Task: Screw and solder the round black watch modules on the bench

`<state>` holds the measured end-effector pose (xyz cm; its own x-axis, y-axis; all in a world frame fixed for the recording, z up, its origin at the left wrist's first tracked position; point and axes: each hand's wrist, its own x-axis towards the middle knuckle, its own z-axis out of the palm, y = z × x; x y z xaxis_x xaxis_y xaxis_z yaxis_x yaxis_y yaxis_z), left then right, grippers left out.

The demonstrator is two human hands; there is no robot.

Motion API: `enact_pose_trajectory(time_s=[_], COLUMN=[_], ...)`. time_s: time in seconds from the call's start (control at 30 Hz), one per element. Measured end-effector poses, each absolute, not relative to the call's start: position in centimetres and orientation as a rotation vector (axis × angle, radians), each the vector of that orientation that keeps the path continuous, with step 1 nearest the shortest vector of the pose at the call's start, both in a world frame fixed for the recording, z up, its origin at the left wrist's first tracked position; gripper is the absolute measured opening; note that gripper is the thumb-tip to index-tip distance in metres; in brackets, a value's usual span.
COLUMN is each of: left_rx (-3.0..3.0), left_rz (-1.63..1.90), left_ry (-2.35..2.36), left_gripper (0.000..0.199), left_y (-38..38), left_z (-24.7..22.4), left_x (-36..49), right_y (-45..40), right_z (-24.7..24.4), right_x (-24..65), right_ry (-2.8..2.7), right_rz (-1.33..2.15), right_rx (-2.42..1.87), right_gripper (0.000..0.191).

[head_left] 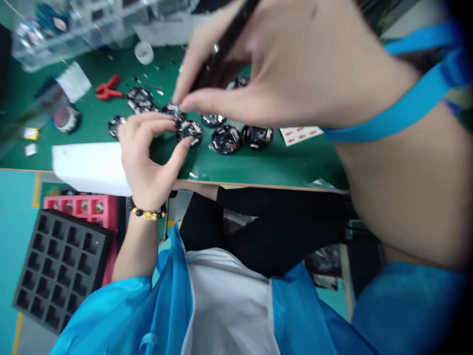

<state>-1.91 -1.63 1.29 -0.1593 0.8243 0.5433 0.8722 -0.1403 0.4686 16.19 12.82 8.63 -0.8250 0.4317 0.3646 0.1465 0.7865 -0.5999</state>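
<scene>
Left hand (148, 160) curves over the green table (281, 167), thumb and forefinger at the edge of a round black circuit board (189, 133), though whether they grip it is hard to tell. Right hand (288, 64) pinches a slim black tool (225, 44) between its fingers, with its fingertips (183, 103) just above a neighbouring board (173, 112). Further round boards (226, 139) lie in a loose row, beside a white foam sheet (88, 167) and red pliers (109, 88).

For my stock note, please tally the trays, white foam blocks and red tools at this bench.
Black foam tray: 1
Pink tray: 1
White foam block: 1
Red-handled tool: 1
Total: 4
</scene>
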Motion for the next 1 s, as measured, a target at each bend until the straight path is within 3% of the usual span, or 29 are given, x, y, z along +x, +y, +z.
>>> enact_pose_trajectory(time_s=[0.13, 0.3, 0.8, 1.0], left_rx=[-1.922, -1.915, -1.714, -1.947], left_rz=[-1.29, -1.343, -1.729, -1.43], left_ry=[-2.111, -2.084, -2.121, -2.073], left_gripper=[0.008, 0.005, 0.005, 0.004], left_y=[-1.9, -2.2, -2.9, -2.2], left_z=[1.0, 1.0, 0.6, 1.6], left_x=[-1.7, -2.0, -2.7, -3.5], right_y=[13.3, 14.0, 13.2, 13.6], right_z=[7.8, 6.6, 5.6, 4.6], right_x=[16.1, 15.9, 14.6, 14.1], right_ry=[-2.477, -2.45, -2.216, -2.301], right_rz=[0.688, 0.918, 1.08, 0.883], right_rx=[-0.129, -0.263, -0.305, -0.518], right_gripper=[0.015, 0.024, 0.012, 0.012])
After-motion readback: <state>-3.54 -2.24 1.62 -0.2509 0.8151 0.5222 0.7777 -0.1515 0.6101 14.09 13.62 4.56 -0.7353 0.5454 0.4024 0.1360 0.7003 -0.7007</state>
